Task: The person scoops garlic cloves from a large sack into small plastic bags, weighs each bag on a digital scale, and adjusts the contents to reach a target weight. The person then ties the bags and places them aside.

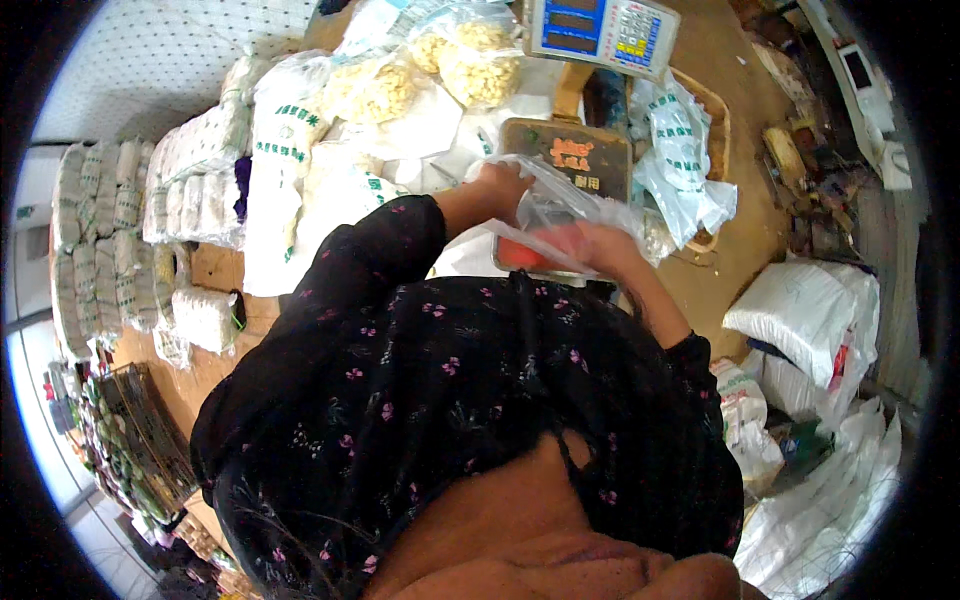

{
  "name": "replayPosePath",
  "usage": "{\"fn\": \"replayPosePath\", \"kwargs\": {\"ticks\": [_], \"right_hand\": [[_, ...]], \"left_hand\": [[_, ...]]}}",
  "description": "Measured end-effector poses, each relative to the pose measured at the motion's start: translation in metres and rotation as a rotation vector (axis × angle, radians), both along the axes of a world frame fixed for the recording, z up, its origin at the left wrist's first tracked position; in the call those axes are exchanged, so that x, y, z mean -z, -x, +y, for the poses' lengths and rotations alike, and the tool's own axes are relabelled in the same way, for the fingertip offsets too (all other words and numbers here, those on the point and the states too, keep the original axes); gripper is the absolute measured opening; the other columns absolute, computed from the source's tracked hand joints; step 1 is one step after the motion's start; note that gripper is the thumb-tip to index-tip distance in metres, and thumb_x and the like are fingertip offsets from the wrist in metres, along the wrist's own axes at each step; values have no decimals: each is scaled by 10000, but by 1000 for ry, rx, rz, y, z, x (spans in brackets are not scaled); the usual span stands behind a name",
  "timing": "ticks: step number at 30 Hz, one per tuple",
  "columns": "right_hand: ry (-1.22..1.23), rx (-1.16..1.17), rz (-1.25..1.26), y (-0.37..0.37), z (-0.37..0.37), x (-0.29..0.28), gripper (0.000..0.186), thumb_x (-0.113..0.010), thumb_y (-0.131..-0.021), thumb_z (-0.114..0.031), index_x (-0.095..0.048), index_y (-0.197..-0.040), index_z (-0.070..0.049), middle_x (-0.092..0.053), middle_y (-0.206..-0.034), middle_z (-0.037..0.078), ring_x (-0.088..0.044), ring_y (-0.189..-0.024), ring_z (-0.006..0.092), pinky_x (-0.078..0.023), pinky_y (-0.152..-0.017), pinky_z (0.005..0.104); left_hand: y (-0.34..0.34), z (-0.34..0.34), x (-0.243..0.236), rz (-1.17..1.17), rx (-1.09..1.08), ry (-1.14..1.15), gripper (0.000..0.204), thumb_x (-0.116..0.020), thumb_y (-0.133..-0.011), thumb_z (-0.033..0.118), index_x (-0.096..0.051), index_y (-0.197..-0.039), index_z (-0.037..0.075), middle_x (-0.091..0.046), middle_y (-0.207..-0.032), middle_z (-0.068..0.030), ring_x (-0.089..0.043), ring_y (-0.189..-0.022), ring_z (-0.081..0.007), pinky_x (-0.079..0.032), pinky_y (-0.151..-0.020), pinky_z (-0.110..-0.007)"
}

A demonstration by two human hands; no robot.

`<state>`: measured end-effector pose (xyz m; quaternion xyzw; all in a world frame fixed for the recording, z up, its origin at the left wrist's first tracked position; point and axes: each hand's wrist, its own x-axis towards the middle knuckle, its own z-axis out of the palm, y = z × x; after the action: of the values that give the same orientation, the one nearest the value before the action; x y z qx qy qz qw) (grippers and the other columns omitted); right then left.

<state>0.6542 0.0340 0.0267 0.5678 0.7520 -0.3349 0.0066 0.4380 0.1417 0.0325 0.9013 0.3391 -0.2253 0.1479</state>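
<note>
White packs (205,140) crowd the room around our scale (612,150); our left hand (503,188) grips a clear bag (556,190), our right hand (603,247) (blurred: we can't tell how closed) touching it.

Blur softens the right hand (598,246) near center as the far-left edge glares and fisheye corners fall black.

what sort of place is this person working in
Probably a small packing workroom or shop: there's a digital scale's keypad panel, clear bags of pale yellow pieces, and stacked white packages at the left.
</note>
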Motion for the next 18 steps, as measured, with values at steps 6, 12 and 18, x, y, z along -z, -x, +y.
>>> {"fn": "replayPosePath", "kwargs": {"ticks": [6, 12, 18], "right_hand": [[-323, 259, 192, 5, 38, 60, 381, -559, -785, -228, -531, -1133, -75, -596, -991, 201, -552, -974, 358, -422, -854, 424], [126, 509, 168, -31, 61, 69, 786, -673, -706, -333, -316, -1290, 52, -467, -1223, 243, -451, -1154, 331, -362, -952, 359], [-81, 263, -80, -16, 69, 77, 531, -676, -663, -278, -531, -1080, 17, -572, -1028, 252, -555, -958, 391, -447, -835, 423]], "left_hand": [[-23, -7, 18, -63, 91, 114, 727, -675, -655, 442, -428, -1253, 111, -440, -1237, -201, -425, -1144, -352, -387, -916, -448], [14, -3, 76, -204, 241, -101, 458, -589, -722, 278, -509, -1127, 81, -485, -1186, -173, -479, -1087, -324, -396, -908, -426], [-9, -11, 55, -464, 47, 97, 476, -571, -746, 289, -505, -1194, 139, -474, -1221, -152, -464, -1108, -323, -366, -941, -452]]}}
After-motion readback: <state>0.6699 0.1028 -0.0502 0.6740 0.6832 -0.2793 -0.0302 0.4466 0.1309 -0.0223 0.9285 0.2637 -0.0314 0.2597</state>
